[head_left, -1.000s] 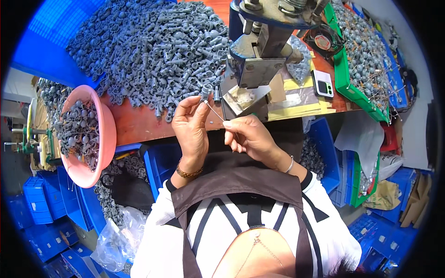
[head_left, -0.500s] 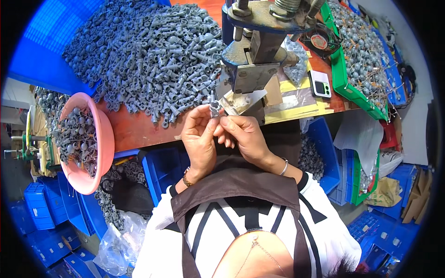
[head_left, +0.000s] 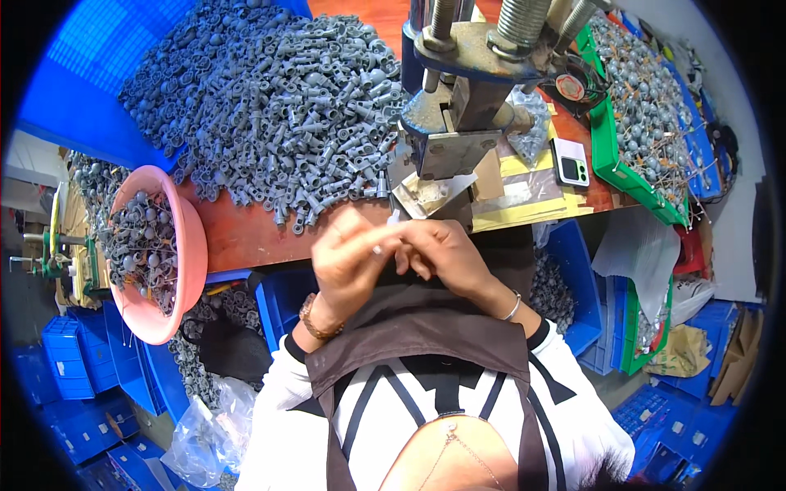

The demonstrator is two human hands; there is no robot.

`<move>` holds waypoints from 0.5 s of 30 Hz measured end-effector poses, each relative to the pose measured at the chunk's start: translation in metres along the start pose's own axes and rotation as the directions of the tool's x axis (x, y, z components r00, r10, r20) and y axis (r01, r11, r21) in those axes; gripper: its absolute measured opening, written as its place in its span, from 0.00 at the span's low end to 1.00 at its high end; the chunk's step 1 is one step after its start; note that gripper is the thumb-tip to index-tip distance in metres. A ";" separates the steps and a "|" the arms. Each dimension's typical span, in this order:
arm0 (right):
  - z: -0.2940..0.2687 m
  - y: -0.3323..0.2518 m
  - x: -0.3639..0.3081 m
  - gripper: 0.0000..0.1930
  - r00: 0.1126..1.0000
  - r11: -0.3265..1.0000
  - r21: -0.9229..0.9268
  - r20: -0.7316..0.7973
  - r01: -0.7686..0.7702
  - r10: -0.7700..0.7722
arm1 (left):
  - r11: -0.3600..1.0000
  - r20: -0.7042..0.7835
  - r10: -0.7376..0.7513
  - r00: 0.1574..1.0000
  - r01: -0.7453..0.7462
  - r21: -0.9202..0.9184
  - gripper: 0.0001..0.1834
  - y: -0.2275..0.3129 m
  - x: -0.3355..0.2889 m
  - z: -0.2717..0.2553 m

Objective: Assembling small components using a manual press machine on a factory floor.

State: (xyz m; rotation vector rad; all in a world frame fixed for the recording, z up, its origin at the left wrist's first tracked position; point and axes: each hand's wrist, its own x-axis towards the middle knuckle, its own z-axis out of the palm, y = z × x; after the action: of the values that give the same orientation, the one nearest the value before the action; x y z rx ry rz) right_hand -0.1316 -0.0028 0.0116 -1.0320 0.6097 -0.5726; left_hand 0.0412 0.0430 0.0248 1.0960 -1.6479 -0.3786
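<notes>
My left hand and my right hand meet in front of my apron, just short of the table edge. A small pale grey plastic part sticks up where their fingertips come together. My right hand's fingers are curled and pinch it, though most of the part is hidden. Motion smears the left hand's fingers, so their grip is unclear. Just beyond the hands stands a metal press with a flat plate at its lower end. A big heap of grey plastic fittings covers the table to its left.
A pink basin of grey parts stands at the left. To the right are a phone, a small fan and a green tray of ball-ended parts. Blue bins sit below the table edge.
Both hands have drawn back from the press toward my body. The grey part, clearly visible between the fingertips before, is now mostly covered. The view has shifted slightly.
</notes>
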 end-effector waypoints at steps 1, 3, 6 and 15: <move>-0.003 -0.002 -0.001 0.12 0.992 0.940 0.321 0.084 -0.120 0.098 | 0.992 0.079 0.105 0.991 -0.110 0.061 0.17 0.005 0.003 0.001; -0.004 0.000 -0.001 0.10 0.996 0.937 0.339 0.002 -0.081 0.085 | 0.973 0.207 0.148 0.967 -0.180 0.142 0.18 0.012 0.006 0.005; -0.008 -0.002 -0.001 0.05 0.979 0.974 0.228 -0.200 0.000 0.047 | 0.949 -0.095 -0.079 0.992 0.045 -0.312 0.16 0.002 -0.016 0.013; -0.021 0.010 0.006 0.05 0.915 0.895 -0.333 -0.170 0.296 -0.366 | 0.843 -0.597 -0.393 0.699 0.014 -0.538 0.26 0.023 0.012 0.015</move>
State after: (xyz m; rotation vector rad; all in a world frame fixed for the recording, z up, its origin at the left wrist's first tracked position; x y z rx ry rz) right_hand -0.1406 -0.0153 -0.0063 -1.3856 0.7439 -0.9317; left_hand 0.0174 0.0409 0.0426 0.8689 -0.6816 -0.4424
